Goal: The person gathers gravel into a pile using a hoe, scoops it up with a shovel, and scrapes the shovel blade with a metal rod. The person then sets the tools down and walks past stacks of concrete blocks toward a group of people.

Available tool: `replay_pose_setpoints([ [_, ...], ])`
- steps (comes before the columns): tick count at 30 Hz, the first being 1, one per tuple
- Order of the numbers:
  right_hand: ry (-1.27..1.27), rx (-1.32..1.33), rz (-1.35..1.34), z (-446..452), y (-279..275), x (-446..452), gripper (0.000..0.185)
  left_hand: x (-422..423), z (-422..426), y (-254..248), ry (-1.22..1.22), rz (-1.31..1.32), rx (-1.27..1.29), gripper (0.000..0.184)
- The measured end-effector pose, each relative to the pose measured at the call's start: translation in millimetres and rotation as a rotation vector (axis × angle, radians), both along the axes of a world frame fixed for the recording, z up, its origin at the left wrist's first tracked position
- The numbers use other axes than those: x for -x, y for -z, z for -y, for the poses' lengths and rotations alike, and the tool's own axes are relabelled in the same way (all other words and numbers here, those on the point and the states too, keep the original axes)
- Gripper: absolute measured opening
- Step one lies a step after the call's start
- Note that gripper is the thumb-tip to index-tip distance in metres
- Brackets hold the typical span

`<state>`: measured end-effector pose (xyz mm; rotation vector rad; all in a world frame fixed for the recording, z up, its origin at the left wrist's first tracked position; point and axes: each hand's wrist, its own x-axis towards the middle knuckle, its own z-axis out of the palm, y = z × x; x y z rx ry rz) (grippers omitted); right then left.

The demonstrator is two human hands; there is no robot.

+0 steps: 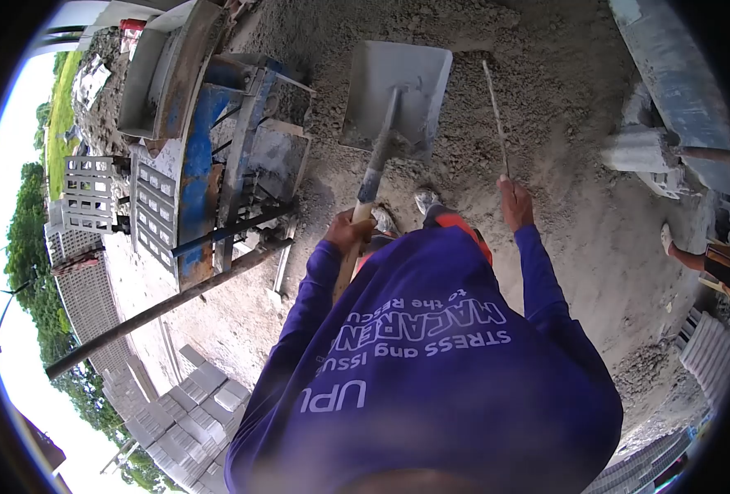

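My left hand (350, 230) is closed round the pale upper part of a shovel's handle. The shovel (385, 136) points away from me, its broad grey blade lying on loose grey sand or mix (496, 41). In my right hand (515, 203) is one end of a thin stick (496, 115), which reaches forward over the same material, to the right of the blade. Whether the stick's far tip touches the ground, I cannot tell. Both my shoes (426, 199) show between the hands.
A blue metal machine frame (196, 181) with a long bar (167, 300) stands at left. Stacked concrete blocks (188, 420) lie at lower left. A large metal panel (678, 74) is at upper right. Another person's leg (690, 260) shows at the right edge.
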<state>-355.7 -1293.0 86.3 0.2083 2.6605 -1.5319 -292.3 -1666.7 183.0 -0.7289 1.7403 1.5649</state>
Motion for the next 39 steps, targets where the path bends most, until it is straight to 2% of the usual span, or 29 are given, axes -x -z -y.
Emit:
replay_pose_setpoints([
  [2,-0.208,-0.103,0.186,19.5,-56.0,-16.8,0.038,9.7,-1.8,14.7,-0.038,0.016,-0.016,0.023],
  [3,-0.148,0.043,0.211,33.1,-70.4,-29.7,0.036,9.7,-5.2,19.7,-0.06,0.027,-0.027,0.023],
  [5,-0.181,0.141,0.217,48.8,-108.7,-41.7,0.034,21.2,-6.6,21.4,-0.066,-0.014,0.001,0.024],
  [10,-0.263,0.202,0.141,51.0,-136.3,-53.3,0.033,30.9,-5.0,24.1,-0.084,-0.061,0.018,0.024],
  [11,-0.272,0.203,0.11,51.9,-137.4,-51.9,0.033,33.4,-6.1,22.3,-0.08,-0.053,0.027,0.024],
  [14,-0.403,-0.082,0.424,88.1,-126.8,-17.1,0.033,46.4,-9.6,14.9,-0.046,-0.063,0.064,0.024],
  [16,-0.335,-0.03,0.293,116.3,-80.3,9.8,0.033,57.5,-11.2,20.4,-0.036,-0.113,0.096,0.024],
  [18,-0.353,0.106,0.212,115.3,-64.6,11.6,0.032,60.1,-6.5,17.5,-0.064,-0.092,0.081,0.024],
  [20,-0.321,0.27,0.354,114.1,-92.9,-0.8,0.031,63.5,2.1,5.5,-0.075,-0.075,0.082,0.024],
  [23,-0.386,0.334,0.1,98.8,-121.6,-27.5,0.03,60.9,15.8,7.1,-0.05,-0.094,0.083,0.025],
  [26,-0.44,0.29,0.203,95.0,-98.5,-22.3,0.029,50.4,22.6,-0.8,-0.001,-0.12,0.102,0.025],
  [29,-0.399,0.285,0.205,94.5,-49.9,16.4,0.033,39.4,15.9,-4.9,0.065,-0.202,0.209,0.027],
  [32,-0.364,0.257,0.197,100.2,-87.5,33.0,0.031,30.3,4.6,-1.1,0.071,-0.253,0.374,0.03],
  [35,-0.429,0.342,0.17,88.4,-111.3,6.2,0.031,34.2,-0.9,-3.1,0.073,-0.228,0.44,0.035],
  [36,-0.443,0.297,0.126,89.1,-105.1,-4.4,0.032,33.7,-2.5,-0.1,0.071,-0.241,0.467,0.034],
  [39,-0.338,0.201,0.243,104.1,-79.2,-12.8,0.032,34.7,-2.7,21.8,0.132,-0.307,0.57,0.032],
])
